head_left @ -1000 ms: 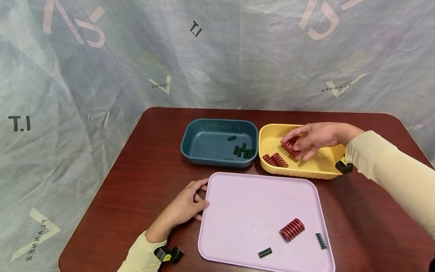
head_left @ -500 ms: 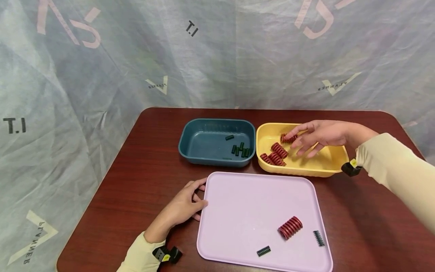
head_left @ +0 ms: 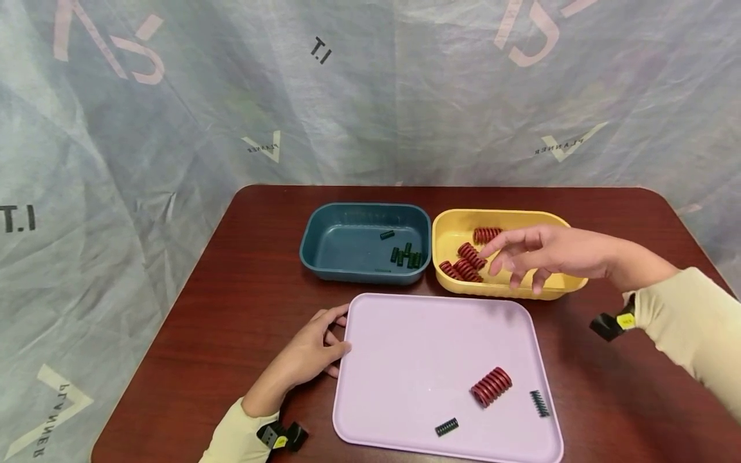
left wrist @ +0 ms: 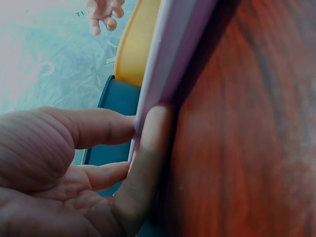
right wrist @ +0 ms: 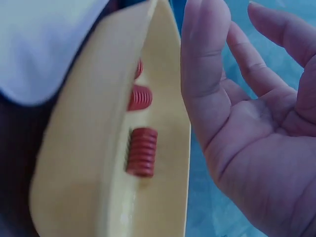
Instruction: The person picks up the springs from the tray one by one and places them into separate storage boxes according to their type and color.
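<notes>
My left hand holds the left edge of a pale lilac tray; in the left wrist view, thumb and fingers pinch its rim from both sides. My right hand is over the front of a yellow bin, fingers loosely spread with nothing in them. Several red coil springs lie in that bin's left part, some partly hidden by its wall in the right wrist view. On the tray are one large red spring and two small dark green springs, one near the front, another by the right rim.
A blue bin stands left of the yellow one, with several small green springs in it. Both bins sit behind the tray on a dark red wooden table. A grey printed sheet hangs behind.
My right hand has let go of a red spring in the yellow bin, then drawn back towards the front right. The left hand stays at the tray's edge.
</notes>
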`<state>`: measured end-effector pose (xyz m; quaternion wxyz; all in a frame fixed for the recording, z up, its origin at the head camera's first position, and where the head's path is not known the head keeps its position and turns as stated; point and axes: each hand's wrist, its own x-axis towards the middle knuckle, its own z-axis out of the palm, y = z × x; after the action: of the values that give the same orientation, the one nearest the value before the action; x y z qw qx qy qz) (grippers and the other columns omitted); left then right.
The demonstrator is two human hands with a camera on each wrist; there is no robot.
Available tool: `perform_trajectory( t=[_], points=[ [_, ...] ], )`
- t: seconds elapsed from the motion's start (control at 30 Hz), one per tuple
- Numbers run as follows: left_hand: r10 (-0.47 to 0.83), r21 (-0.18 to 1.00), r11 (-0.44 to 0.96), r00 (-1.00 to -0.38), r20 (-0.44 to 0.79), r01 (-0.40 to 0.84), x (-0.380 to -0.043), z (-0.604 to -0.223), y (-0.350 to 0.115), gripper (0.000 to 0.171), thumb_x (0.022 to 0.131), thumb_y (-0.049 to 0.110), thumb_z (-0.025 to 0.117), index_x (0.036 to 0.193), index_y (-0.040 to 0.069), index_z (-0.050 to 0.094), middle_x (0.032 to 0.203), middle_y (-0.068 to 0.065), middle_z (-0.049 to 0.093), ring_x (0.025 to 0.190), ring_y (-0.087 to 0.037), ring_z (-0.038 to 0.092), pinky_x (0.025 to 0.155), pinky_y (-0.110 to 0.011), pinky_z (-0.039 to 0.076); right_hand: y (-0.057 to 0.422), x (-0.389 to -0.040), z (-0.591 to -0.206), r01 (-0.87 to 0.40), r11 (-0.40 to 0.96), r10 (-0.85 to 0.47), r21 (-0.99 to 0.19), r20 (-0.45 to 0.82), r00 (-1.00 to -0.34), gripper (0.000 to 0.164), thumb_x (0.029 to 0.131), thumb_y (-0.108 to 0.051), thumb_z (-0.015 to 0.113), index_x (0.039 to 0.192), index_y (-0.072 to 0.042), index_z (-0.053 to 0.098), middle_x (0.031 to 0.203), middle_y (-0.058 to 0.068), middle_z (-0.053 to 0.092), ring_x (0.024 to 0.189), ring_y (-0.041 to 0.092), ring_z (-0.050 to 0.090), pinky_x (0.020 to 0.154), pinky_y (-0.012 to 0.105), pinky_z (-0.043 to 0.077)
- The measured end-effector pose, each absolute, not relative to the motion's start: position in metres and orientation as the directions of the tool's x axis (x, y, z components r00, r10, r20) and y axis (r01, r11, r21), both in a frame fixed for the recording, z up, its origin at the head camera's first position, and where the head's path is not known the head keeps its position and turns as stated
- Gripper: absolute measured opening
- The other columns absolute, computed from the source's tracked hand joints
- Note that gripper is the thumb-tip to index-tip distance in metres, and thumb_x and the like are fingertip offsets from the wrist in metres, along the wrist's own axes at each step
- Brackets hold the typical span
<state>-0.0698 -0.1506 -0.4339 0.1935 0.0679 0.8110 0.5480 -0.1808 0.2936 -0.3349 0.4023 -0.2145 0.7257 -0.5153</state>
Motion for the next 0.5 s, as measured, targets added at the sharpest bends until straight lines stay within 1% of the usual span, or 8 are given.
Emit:
perform_trajectory(
  t=[0.13,0.27,0.33,0.43,0.5],
  points=[
    [0.329,0.916,0.387,-0.913,-0.240,-0.102,-0.069,-0.434,-0.151,0.067,0.094,-0.004,0.069,0.155,0.005,0.043,0.131,-0.017,0.048,0.080,-0.023,0.060,0.051,-0.040,0.061,0.290,-0.162,-0.338,0.102,0.361,-0.738,-0.927,-0.351,-0.577,0.038,0.105,-0.006,0.057,0.143,-0.005,0.056,0.131,0.033,0.054,0.094,0.040,0.066,0.065,0.044,0.063],
    [0.331,0.917,0.387,-0.913,-0.240,-0.101,-0.069,-0.434,-0.150,0.067,0.094,-0.003,0.069,0.155,0.005,0.043,0.131,-0.017,0.048,0.080,-0.023,0.060,0.051,-0.039,0.061,0.288,-0.145,-0.346,0.095,0.295,-0.783,-0.951,-0.298,-0.545,0.037,0.105,-0.002,0.054,0.142,0.000,0.054,0.130,0.035,0.054,0.089,0.036,0.067,0.057,0.038,0.062],
    [0.330,0.917,0.387,-0.913,-0.239,-0.100,-0.069,-0.433,-0.151,0.067,0.094,-0.003,0.069,0.155,0.005,0.043,0.131,-0.017,0.048,0.080,-0.023,0.060,0.051,-0.039,0.061,0.287,-0.136,-0.351,0.102,0.264,-0.806,-0.959,-0.278,-0.523,0.036,0.105,0.000,0.053,0.141,0.001,0.054,0.129,0.037,0.053,0.088,0.036,0.068,0.055,0.037,0.061],
    [0.330,0.916,0.388,-0.914,-0.238,-0.099,-0.069,-0.432,-0.151,0.067,0.094,-0.003,0.069,0.155,0.004,0.043,0.131,-0.017,0.048,0.080,-0.023,0.060,0.050,-0.039,0.061,0.286,-0.123,-0.360,0.137,0.254,-0.820,-0.957,-0.288,-0.495,0.036,0.105,0.001,0.052,0.141,0.001,0.055,0.130,0.037,0.051,0.087,0.037,0.068,0.053,0.034,0.061],
    [0.330,0.916,0.389,-0.914,-0.238,-0.098,-0.068,-0.432,-0.151,0.067,0.094,-0.003,0.069,0.155,0.004,0.042,0.132,-0.017,0.048,0.080,-0.023,0.060,0.050,-0.039,0.061,0.285,-0.115,-0.366,0.175,0.269,-0.819,-0.947,-0.320,-0.476,0.037,0.105,0.000,0.052,0.142,0.001,0.054,0.133,0.037,0.050,0.087,0.039,0.069,0.052,0.032,0.060]
  ],
)
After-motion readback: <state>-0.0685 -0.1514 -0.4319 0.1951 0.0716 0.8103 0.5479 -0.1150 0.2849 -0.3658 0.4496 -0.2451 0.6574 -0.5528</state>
